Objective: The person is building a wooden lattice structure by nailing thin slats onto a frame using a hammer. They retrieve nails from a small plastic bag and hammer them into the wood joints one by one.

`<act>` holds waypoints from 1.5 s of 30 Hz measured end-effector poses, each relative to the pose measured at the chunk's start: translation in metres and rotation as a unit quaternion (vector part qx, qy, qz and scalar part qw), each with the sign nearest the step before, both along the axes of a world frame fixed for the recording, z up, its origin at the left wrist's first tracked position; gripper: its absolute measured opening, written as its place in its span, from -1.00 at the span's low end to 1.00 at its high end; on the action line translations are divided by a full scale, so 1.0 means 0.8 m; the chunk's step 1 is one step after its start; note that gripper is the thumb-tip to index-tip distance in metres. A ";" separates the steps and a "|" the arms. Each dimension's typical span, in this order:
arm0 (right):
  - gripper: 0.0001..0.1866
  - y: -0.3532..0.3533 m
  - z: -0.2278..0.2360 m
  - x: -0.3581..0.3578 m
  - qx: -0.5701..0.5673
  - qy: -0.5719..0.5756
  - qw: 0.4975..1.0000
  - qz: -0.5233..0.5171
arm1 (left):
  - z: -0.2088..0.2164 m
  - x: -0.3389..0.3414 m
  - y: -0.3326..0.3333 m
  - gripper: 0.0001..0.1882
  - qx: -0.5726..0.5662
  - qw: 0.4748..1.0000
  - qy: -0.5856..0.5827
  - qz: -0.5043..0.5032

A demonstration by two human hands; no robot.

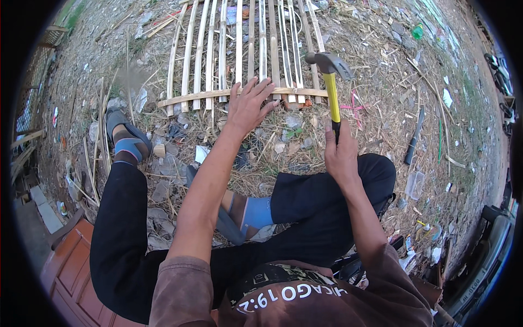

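A panel of several pale, narrow bamboo slats (210, 54) lies on the ground in front of me, running away toward the top edge. Across their near ends goes a bamboo crosspiece (190, 97). My left hand (250, 106) rests on this crosspiece and the slat ends around its middle, fingers stretched out and thumb apart. A claw hammer (331, 90) with a yellow and black handle is upright in my right hand (342, 150), which is closed around the grip's lower end. The hammer's head is raised near the crosspiece's right end, apart from it.
A long dark-handled blade (415, 136) lies on the ground to the right, with a clear plastic container (415, 185) nearer me. Dry grass, stones and litter cover the ground. A reddish-brown wooden panel (76, 267) is at lower left, a vehicle (487, 261) at lower right.
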State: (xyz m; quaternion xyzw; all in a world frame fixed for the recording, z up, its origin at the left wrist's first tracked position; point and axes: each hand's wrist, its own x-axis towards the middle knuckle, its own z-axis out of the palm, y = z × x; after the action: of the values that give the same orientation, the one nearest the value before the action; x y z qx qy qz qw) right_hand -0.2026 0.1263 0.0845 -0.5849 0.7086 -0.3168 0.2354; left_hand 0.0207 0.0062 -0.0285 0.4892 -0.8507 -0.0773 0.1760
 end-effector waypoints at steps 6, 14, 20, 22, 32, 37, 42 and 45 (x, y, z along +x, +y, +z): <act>-0.84 -0.022 0.065 0.019 0.039 0.015 0.998 0.045 | -0.002 0.020 0.005 -0.50 0.009 1.000 -0.008 0.010; -0.80 0.011 -0.035 -0.008 0.080 0.104 0.990 0.058 | -0.002 0.002 -0.001 -0.51 0.005 1.000 -0.004 0.006; -0.84 -0.021 0.056 0.012 -0.005 0.013 1.000 0.009 | -0.007 0.024 0.004 -0.51 -0.017 1.000 0.004 0.010; -0.82 -0.023 0.069 0.017 -0.053 -0.049 0.997 -0.011 | -0.002 0.023 0.003 -0.50 -0.010 1.000 -0.005 0.008; -0.78 -0.008 0.006 0.027 0.035 -0.025 0.999 0.009 | -0.010 0.018 0.002 -0.50 -0.050 0.999 0.009 0.006; -0.76 0.024 0.009 -0.005 0.044 -0.230 0.968 -0.088 | 0.009 0.008 -0.016 -0.52 -0.041 0.997 -0.030 -0.062; -0.79 0.071 -0.002 -0.022 0.086 -0.392 0.900 -0.172 | 0.048 0.018 -0.035 -0.44 -0.062 0.992 0.021 -0.110; -0.81 0.083 -0.007 -0.024 0.083 -0.441 0.872 -0.193 | 0.092 0.022 -0.052 -0.39 -0.074 0.985 0.055 -0.146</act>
State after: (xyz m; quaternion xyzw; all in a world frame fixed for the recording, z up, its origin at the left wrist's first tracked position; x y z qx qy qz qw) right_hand -0.2215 0.1924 0.0786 -0.2141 0.6535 -0.5213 0.5053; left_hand 0.0381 -0.0355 0.0450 0.3401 -0.9055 -0.0659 0.2452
